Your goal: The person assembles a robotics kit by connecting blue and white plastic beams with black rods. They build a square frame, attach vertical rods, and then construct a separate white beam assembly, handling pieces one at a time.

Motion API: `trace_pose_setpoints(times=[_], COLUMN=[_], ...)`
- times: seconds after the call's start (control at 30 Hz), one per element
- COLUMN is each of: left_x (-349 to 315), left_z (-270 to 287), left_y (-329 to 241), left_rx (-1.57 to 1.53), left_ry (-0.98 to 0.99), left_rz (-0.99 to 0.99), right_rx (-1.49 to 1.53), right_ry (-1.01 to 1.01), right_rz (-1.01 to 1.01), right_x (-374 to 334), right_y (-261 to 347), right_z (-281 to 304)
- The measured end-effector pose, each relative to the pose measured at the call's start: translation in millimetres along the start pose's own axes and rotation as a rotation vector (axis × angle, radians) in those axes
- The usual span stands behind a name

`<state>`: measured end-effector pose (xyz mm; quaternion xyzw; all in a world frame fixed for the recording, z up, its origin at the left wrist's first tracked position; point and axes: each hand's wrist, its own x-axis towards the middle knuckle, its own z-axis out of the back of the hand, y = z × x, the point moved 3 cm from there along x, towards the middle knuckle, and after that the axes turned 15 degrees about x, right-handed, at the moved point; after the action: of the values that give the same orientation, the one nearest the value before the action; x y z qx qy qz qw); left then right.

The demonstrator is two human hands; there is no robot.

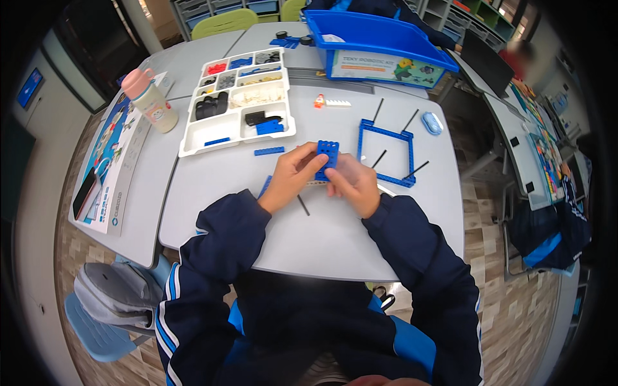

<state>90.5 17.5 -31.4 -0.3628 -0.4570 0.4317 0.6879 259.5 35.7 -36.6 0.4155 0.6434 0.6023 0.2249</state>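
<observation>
Clamped in left hand (290, 175) and right hand (358, 184): blue perforated block (328, 150), left of blue frame (411, 154) | done: frame closed, four black rods (378, 110) fitted | likely remaining: work on block, unattached to frame

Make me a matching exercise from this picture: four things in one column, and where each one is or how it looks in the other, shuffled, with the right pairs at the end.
Column one:
1. Drink bottle
2. Perforated block
3. Backpack
4. Rectangular frame

Column two:
A. Grey, on a light blue chair
B. Blue, with black rods sticking out
C. Topped with a pink lid
D. Held by the left hand and right hand

Right pairs: 1-C, 2-D, 3-A, 4-B
</observation>
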Motion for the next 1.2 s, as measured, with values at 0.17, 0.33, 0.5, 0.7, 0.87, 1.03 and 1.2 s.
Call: trace_pose_setpoints(times=[0.17, 0.33, 0.5, 0.7, 0.87, 1.03, 1.2], left_x=[-3.7, -3.9, -4.2, -5.8, -3.9, -2.5, -3.2], left_z=[-16.6, -20.3, -15.5, 1.1, 11.9, 9.7, -10.4], left_y=[-6.7, -7.7, -0.6, -4.9, -6.5, -5.3, -4.3], left_rx=[-0.237, -0.269, -0.196, -0.233, -0.257, -0.244, -0.208], left_ry=[-0.160, -0.234, -0.294, -0.440, -0.476, -0.436, -0.305], left_rz=[0.032, 0.002, 0.053, 0.030, 0.022, 0.003, 0.016], right_rx=[-0.363, -1.054, -0.803, -0.801, -0.908, -0.932, -0.992], right_ry=[-0.088, 0.031, -0.546, -0.118, -0.068, -0.113, -0.118], right_rz=[0.260, 0.836, 0.859, 0.178, 0.208, 0.322, 0.471], right_x=[-7.0, -44.6, -54.1, -38.8, -28.7, -6.8, 25.3], right_y=[30.5, 87.4, 106.7, 72.9, 49.5, 32.2, 24.4], right_z=[-1.6, 31.5, 97.9, 125.2, 132.3, 138.9, 142.0])
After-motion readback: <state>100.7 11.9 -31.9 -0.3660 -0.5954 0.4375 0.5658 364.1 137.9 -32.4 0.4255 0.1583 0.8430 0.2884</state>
